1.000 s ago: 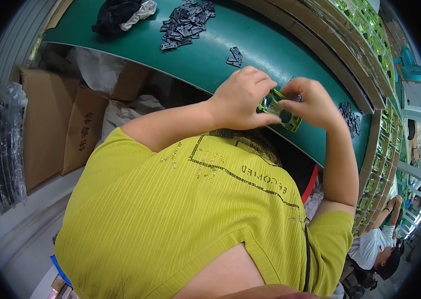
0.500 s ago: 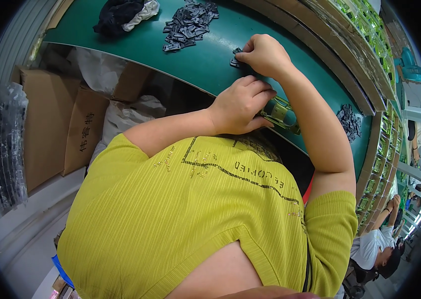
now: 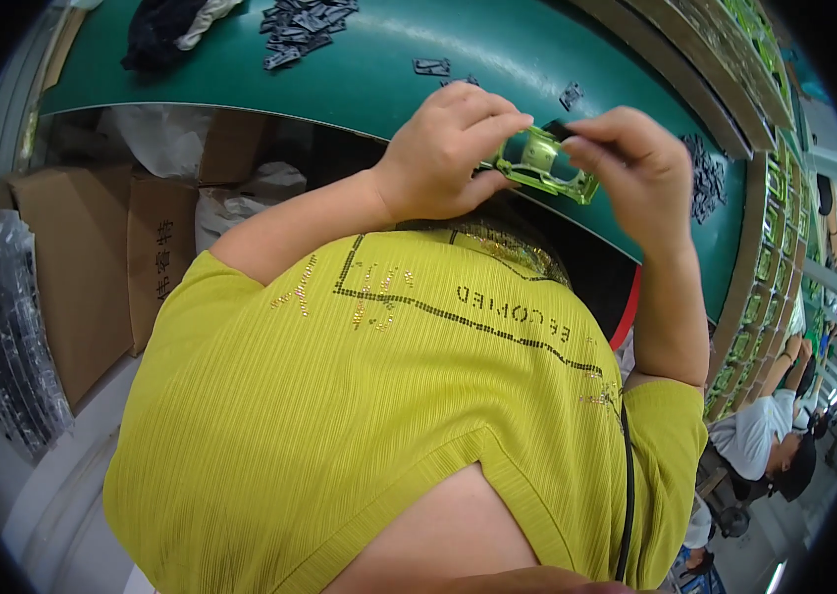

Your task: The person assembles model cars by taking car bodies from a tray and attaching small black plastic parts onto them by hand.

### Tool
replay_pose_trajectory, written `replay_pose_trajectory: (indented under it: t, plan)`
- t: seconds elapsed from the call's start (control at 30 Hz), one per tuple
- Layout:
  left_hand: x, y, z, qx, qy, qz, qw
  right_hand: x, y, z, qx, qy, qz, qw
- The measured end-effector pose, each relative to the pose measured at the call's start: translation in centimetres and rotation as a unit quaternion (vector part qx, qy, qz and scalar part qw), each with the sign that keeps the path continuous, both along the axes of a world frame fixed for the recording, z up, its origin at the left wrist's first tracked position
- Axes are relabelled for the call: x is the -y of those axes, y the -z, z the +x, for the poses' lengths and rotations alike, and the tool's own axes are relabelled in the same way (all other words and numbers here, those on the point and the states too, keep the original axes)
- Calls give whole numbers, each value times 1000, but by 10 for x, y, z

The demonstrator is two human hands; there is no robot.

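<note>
My left hand [image 3: 448, 148] pinches one end of a bright green, translucent plastic frame [image 3: 540, 148] with openings in it, held above the table's near edge. At the frame's other end is my right hand [image 3: 636, 163], its thumb and fingers closed on a small black plastic piece [image 3: 559, 130]. That piece meets the frame's upper edge or hovers just over it; I cannot tell which. Slight blur softens the right fingers. Loose black plastic parts lie beyond the hands, one flat piece [image 3: 431, 66] and another [image 3: 571, 95] among them.
On the green table [image 3: 379, 94] a heap of black parts [image 3: 305, 30] lies far left, beside dark and white cloth [image 3: 169, 30]. Another heap [image 3: 706, 178] sits at right. Stacked trays of green frames [image 3: 760, 267] line the right side. Cardboard boxes [image 3: 72, 257] stand left. A co-worker [image 3: 755, 436] is beyond.
My right hand has come back from the tabletop to the frame with a black piece. The green frame is raised and turned more into view in my left hand. The whole view has shifted.
</note>
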State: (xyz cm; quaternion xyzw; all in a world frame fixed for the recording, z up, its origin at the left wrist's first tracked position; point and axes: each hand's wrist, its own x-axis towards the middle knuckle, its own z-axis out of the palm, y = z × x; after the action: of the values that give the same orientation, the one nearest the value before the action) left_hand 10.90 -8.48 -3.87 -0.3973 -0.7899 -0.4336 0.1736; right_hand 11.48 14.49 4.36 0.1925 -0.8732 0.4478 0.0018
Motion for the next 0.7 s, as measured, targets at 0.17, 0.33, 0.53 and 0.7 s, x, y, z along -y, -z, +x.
replay_pose_trajectory:
  t: [0.17, 0.33, 0.53, 0.7]
  plan:
    - [-4, 1, -2, -29, -1, -8, 1000, 7, 22, 26, -188, -45, 187, 963]
    - [-6, 0, -1, -37, -3, -13, 999, 6, 31, 30, -195, -61, 220, 954]
    - [-6, -1, -1, -34, -14, -21, 999, 3, 28, 25, -166, -94, 200, 961]
    - [-7, -3, -1, -39, -14, -19, 999, 3, 29, 25, -152, -94, 184, 966]
